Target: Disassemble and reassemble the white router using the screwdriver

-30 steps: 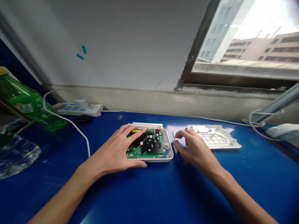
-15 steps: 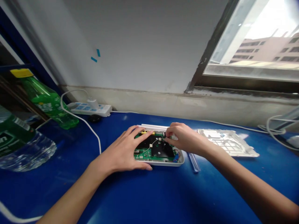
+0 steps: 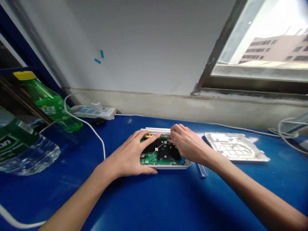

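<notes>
Opened device (image 3: 166,154): brace firmly with left hand (image 3: 127,157), fingers clasping its left end; press lightly with right hand (image 3: 189,142), fingers narrowed far right, any held part hidden.

Seeing a plain grey wall (image 3: 154,48) on the far side, with two bits of blue tape (image 3: 97,61) toward the left. Got a pale band (image 3: 154,105) along its foot. Far right: got a dark-framed window (image 3: 255,84), showing a pinkish building (image 3: 271,48) and bright sky. Also got a glossy blue tabletop (image 3: 154,202), plus a blue upright (image 3: 19,41) far left.
</notes>
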